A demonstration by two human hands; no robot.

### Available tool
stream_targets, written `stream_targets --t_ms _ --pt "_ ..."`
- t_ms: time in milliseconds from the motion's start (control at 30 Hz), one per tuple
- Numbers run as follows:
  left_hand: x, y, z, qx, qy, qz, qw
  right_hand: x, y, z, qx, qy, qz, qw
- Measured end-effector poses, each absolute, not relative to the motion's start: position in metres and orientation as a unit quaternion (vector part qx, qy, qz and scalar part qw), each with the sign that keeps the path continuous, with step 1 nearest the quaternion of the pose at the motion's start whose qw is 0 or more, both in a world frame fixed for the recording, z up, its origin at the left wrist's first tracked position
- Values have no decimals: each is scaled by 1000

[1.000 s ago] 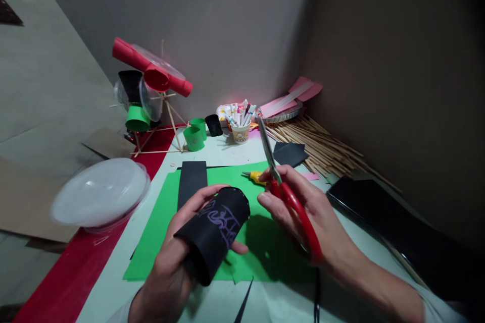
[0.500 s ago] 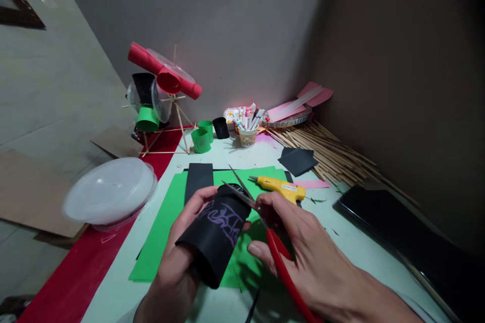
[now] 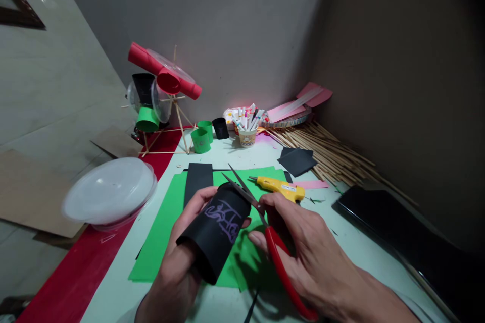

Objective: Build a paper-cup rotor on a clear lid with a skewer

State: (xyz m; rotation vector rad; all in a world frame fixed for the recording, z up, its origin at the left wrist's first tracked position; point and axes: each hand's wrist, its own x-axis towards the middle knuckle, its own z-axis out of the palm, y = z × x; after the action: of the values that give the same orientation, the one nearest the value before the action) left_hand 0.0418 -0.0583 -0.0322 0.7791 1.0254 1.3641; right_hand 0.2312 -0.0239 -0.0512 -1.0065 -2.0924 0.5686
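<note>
With the left hand [image 3: 178, 267] wrapped round the black tube [image 3: 215, 232] over the green sheet [image 3: 159, 232] near the desk's front edge, and the right hand [image 3: 303, 257] gripping the open scissors [image 3: 261, 222] at its rim, best turn the tube steadily into short snips

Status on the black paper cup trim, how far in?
Done: the black cup is rolled and carries purple lettering; two green cups stand finished by the wall. In hand: left hand holds the cup, right hand has the scissors open at its rim. Left: the rim cut itself, no cut visible.
</note>
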Motion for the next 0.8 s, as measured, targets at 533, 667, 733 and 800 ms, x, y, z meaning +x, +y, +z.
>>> stream_targets --t_ms 533,667,733,800 --pt "50 -56 -26 333 439 630 547 234 -22 -51 -361 -844 191 348" --pt "51 -55 -26 312 442 629 558 236 -23 -51 -363 -840 206 346" --pt "51 -56 -25 309 439 626 565 236 -24 -51 -363 -839 212 345" --pt "51 -56 -23 312 441 621 568 236 -24 -52 -364 -840 219 337"
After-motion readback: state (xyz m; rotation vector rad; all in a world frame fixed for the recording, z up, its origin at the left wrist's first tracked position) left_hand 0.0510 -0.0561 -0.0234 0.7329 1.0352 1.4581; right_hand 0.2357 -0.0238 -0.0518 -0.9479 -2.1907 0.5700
